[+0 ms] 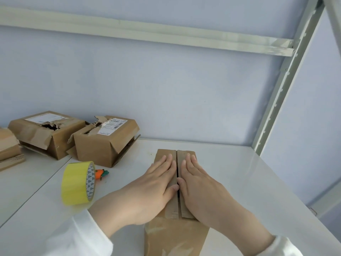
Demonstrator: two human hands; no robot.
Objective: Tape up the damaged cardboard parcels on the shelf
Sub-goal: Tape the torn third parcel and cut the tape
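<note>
A brown cardboard parcel [175, 235] stands on the white shelf in front of me, its two top flaps meeting at a narrow dark gap. My left hand [156, 183] lies flat on the left flap and my right hand [199, 185] lies flat on the right flap, fingers together, holding nothing. A roll of yellow tape [78, 182] stands on its edge to the left of my left hand. Two torn parcels sit at the back left: one with a ragged hole in its top [46, 133], one with a ripped label [105, 141].
A small orange carrot-shaped item [101, 174] lies just behind the tape roll. Another cardboard piece [9, 148] shows at the far left edge. A grey metal upright [287, 74] of the shelf rises at the right, and the shelf edge drops off beyond it.
</note>
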